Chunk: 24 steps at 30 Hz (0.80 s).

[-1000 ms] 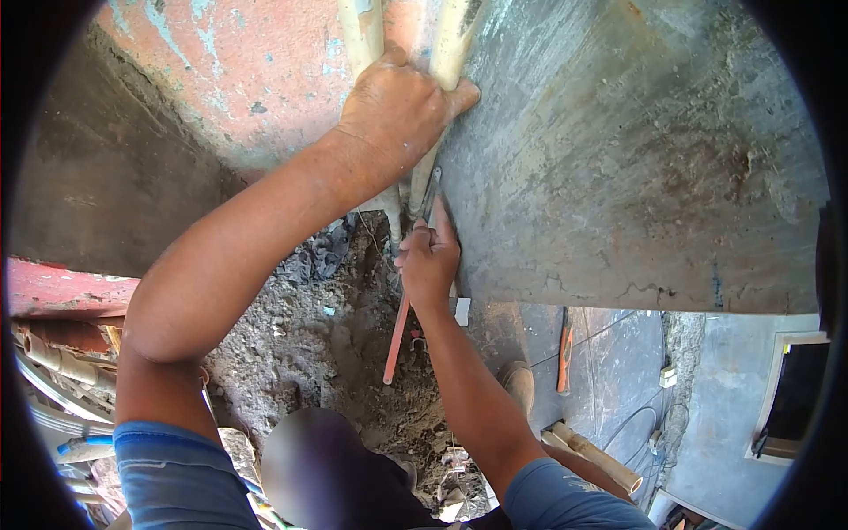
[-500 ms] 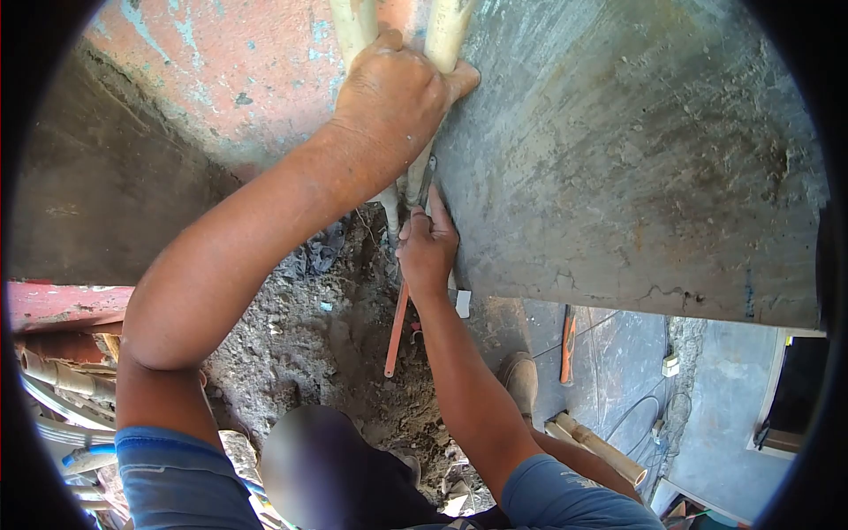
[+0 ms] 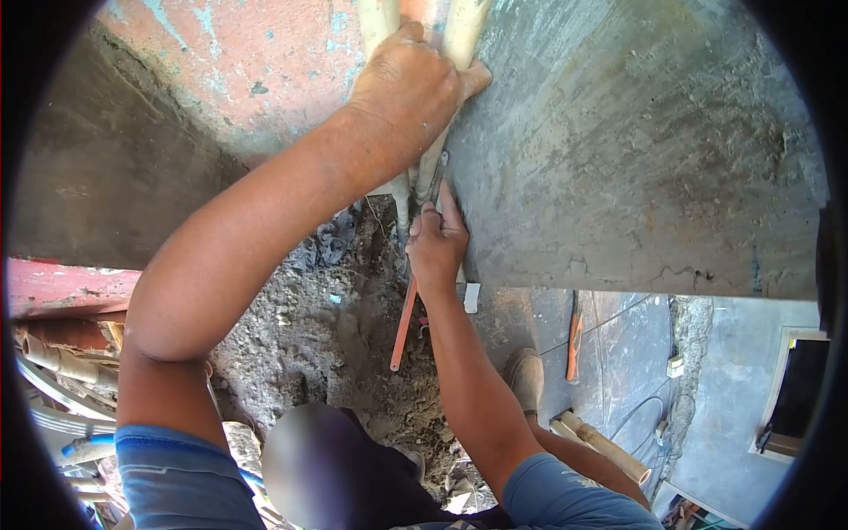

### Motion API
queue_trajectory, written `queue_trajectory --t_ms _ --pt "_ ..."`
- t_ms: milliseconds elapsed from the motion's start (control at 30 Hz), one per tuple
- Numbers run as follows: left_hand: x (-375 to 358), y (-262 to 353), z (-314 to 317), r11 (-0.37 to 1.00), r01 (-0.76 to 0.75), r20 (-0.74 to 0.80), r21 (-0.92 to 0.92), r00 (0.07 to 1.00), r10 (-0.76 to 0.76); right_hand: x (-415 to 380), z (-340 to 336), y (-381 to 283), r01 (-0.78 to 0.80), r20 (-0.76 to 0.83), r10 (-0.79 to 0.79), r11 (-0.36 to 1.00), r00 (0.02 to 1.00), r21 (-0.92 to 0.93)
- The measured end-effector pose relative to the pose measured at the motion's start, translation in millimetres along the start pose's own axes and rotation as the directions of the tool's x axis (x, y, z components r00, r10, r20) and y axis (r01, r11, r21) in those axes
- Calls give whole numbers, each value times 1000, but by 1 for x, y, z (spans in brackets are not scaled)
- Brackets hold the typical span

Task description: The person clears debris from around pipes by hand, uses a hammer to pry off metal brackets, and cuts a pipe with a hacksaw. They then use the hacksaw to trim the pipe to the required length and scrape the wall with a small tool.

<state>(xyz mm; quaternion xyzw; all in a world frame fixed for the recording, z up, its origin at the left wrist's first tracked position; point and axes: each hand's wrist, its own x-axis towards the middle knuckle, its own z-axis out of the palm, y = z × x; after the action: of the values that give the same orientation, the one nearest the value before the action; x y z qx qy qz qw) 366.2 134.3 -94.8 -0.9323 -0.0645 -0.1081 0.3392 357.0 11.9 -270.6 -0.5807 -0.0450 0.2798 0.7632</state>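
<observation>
My left hand (image 3: 413, 81) is closed around a pale plastic pipe (image 3: 465, 34) in the corner of the walls, its thumb sticking out to the right. A second pale pipe (image 3: 378, 22) stands just left of it, partly behind my knuckles. Lower down, my right hand (image 3: 437, 249) grips an orange-red hacksaw blade (image 3: 405, 322). The blade's upper end lies along the lower part of the pipe, with my index finger stretched beside it. Its other end, with a small hole, points down toward the soil. Where its teeth meet the pipe cannot be made out.
Dug-up soil (image 3: 300, 336) lies below the pipes. A rough grey wall (image 3: 636, 159) stands close on the right. On the tiled floor are an orange-handled tool (image 3: 574, 340) and a cut length of pipe (image 3: 605, 450). Several pipes and hoses (image 3: 66, 371) pile up at the left.
The view has shifted slightly, so the wall and pipes sit a little differently. Both hands keep their holds, the left on the pipe and the right on the hacksaw blade.
</observation>
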Motion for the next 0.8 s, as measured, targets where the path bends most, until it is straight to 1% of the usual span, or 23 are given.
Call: queue_trajectory --t_ms 33,67,133,167,233,300,433,467,533,600,633,667,733,800 --pt "-2 0 2 1000 2 -40 2 999 -2 0 1 -2 1 0 -1 1000 1000 0" --pt "-4 1 7 1000 2 -40 1 999 -2 -1 2 -4 -6 -7 6 1000 1000 -1" --pt "-7 1 15 998 -43 -167 35 985 48 0 3 -5 -9 -13 9 1000 1000 0" --pt "-5 2 12 998 -43 -170 37 984 49 1 2 -4 1 -3 0 1000 1000 2" --pt "0 8 5 1000 -6 -57 5 998 6 2 1 -3 13 9 -13 1000 1000 -1" --pt "0 12 3 1000 18 -47 10 999 -17 2 1 -3 14 23 -15 999 1000 45" --pt "1 19 3 998 70 -34 8 997 -70 4 0 -4 7 21 -8 999 1000 40" --pt "2 21 3 998 63 -39 19 997 -62 6 -1 -1 15 26 -16 999 1000 40" --pt "3 22 1 991 104 38 -87 994 -101 7 -1 3 30 26 -32 998 999 60" --pt "4 22 -2 991 99 39 -90 995 -96 7 -2 3 22 24 -24 996 999 88" --pt "4 21 -4 989 108 51 -105 993 -103 8 -2 5 42 23 -45 994 999 104" --pt "5 21 -5 991 98 27 -86 995 -96 13 -2 12 46 17 -48 994 999 98" --pt "7 25 -4 987 122 49 -103 992 -118 13 1 7 78 -11 -77 989 997 123" --pt "9 24 4 972 142 56 -189 989 -134 5 1 -5 -15 -15 15 999 1000 37"
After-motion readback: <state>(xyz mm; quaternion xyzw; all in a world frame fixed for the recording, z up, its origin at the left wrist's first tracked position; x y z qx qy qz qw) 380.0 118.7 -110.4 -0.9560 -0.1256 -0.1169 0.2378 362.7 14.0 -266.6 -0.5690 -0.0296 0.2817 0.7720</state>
